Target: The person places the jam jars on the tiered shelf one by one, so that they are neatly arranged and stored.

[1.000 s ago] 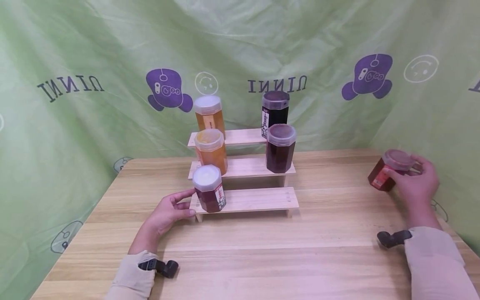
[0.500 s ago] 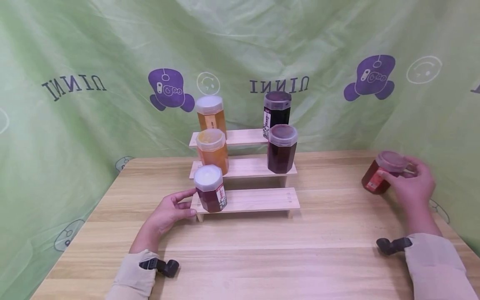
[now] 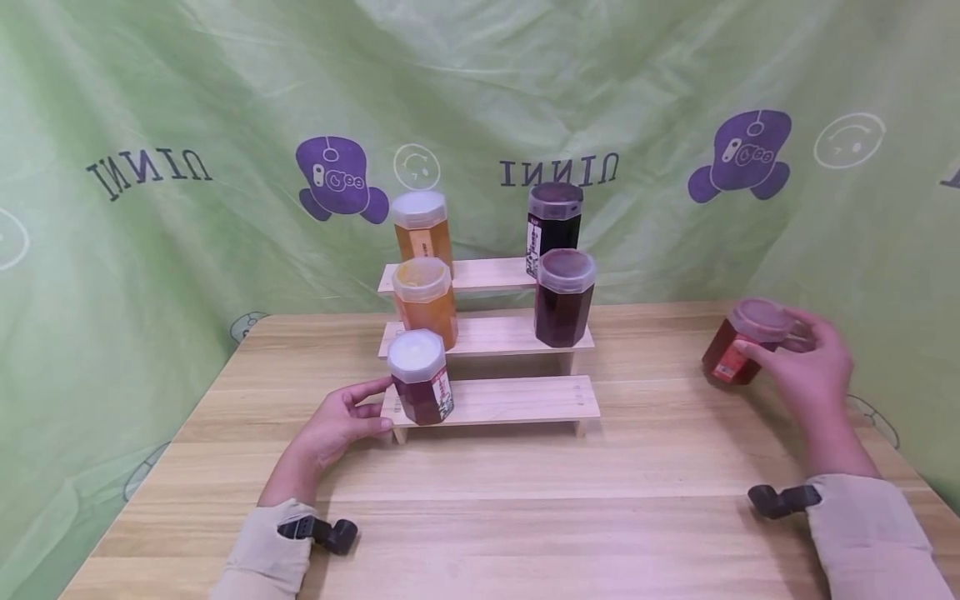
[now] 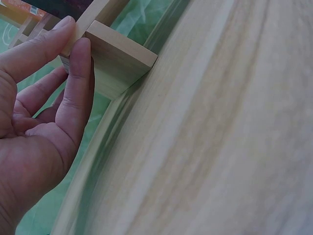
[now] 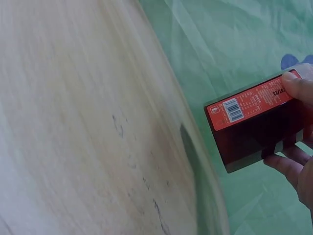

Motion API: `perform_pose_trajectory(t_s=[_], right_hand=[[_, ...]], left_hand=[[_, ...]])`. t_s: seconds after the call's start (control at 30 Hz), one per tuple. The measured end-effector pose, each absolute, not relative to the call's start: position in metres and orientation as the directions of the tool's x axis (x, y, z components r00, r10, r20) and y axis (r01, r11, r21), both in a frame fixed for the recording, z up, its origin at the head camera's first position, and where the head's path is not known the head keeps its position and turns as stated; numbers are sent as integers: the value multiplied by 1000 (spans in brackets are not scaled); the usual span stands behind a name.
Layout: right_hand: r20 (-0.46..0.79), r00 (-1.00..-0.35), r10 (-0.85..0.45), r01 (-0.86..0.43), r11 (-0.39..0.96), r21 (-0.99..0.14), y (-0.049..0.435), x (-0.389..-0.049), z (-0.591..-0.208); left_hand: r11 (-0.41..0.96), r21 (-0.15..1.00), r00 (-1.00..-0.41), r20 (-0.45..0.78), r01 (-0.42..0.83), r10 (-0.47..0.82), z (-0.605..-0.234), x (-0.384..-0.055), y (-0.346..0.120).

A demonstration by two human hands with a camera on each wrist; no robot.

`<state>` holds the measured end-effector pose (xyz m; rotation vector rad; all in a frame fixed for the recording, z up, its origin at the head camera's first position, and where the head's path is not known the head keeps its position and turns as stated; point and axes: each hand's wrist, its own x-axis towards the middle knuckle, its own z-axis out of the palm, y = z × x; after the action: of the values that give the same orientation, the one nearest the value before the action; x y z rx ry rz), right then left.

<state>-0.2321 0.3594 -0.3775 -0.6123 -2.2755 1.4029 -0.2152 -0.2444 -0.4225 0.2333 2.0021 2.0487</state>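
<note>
My right hand (image 3: 806, 358) grips a dark red octagonal jar (image 3: 726, 354) with a clear lid and red label, tilted, at the table's right side. In the right wrist view the jar (image 5: 259, 120) hangs off the tabletop, thumb on its label. My left hand (image 3: 335, 427) pinches the left end of the lowest step of a wooden three-step display stand (image 3: 517, 400). The left wrist view shows thumb and fingertips at that board's corner (image 4: 120, 44). Close by them, a dark jar with a white lid (image 3: 422, 387) stands on this step.
Two amber jars, one on the middle step (image 3: 429, 312) and one on the top step (image 3: 422, 233), stand at left. Two dark jars, middle (image 3: 562, 312) and top (image 3: 555, 221), stand at right. A green printed curtain (image 3: 637, 100) hangs behind the wooden table (image 3: 562, 542).
My right hand has carried the dark red jar leftward toward the stand. My left hand keeps its hold on the lowest step, and the jars on the stand stay put.
</note>
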Motion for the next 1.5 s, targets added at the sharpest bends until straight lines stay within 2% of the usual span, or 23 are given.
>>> perform_pose_trajectory(t_s=[0.13,0.47,0.83,1.5], right_hand=[[100,-844,527,155,419,-895,354,-230,-374],[195,-862,468,81,506,-859,342,-223,-369],[243,-883,402,22,552,-834,325,-216,-364],[310,-894,325,-92,543,-835,302,-205,-358]], left_hand=[[-20,997,-949,-70,-80,308,-422,-215,-244],[-11,996,-952,-85,-92,296,-423,-215,-245],[-7,995,-952,-92,-98,293,-421,-214,-244],[-9,995,-950,-93,-100,297,-420,-214,-244]])
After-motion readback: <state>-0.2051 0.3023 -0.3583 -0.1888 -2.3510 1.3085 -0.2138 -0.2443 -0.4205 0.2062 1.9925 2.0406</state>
